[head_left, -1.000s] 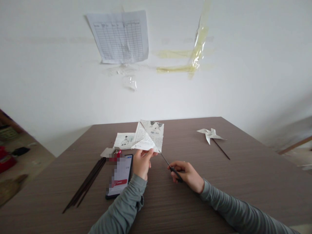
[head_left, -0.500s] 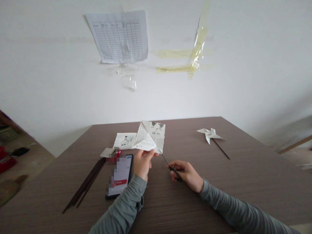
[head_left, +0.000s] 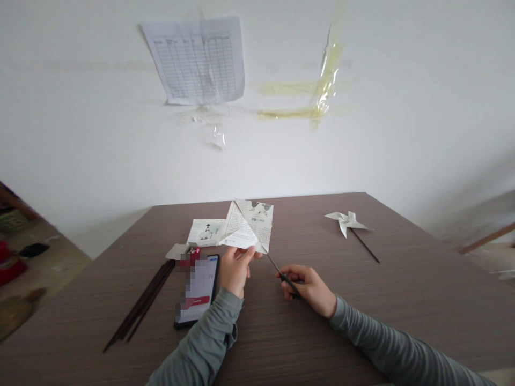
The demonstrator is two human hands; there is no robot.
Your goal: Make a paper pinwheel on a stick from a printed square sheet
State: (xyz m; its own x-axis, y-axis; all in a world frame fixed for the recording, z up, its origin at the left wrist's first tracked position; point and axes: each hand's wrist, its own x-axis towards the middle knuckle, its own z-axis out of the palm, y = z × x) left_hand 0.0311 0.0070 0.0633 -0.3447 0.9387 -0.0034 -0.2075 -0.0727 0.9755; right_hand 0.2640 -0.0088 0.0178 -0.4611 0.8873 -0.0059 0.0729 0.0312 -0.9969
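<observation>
A square sheet of printed paper (head_left: 263, 222) is pinched at its near edge by my left hand (head_left: 236, 268), thumb on top. The sheet has slits running in from its corners, and its near-left part stands bent. My right hand (head_left: 309, 287) grips the dark handles of a pair of scissors (head_left: 275, 264). Their blades reach the sheet's near-right corner; the tips are partly hidden there. Further right, a finished paper pinwheel (head_left: 346, 221) on a dark stick lies on the table.
Left of my left hand lies a phone (head_left: 201, 295) with a lit screen. Beside it are several thin dark sticks (head_left: 140, 305) and a small opened box (head_left: 177, 251). A stack of printed paper (head_left: 205, 232) lies behind. The table (head_left: 402, 300) meets a white wall.
Both hands, the paper and the scissors hold nearly the same place. The number on the phone screen has changed.
</observation>
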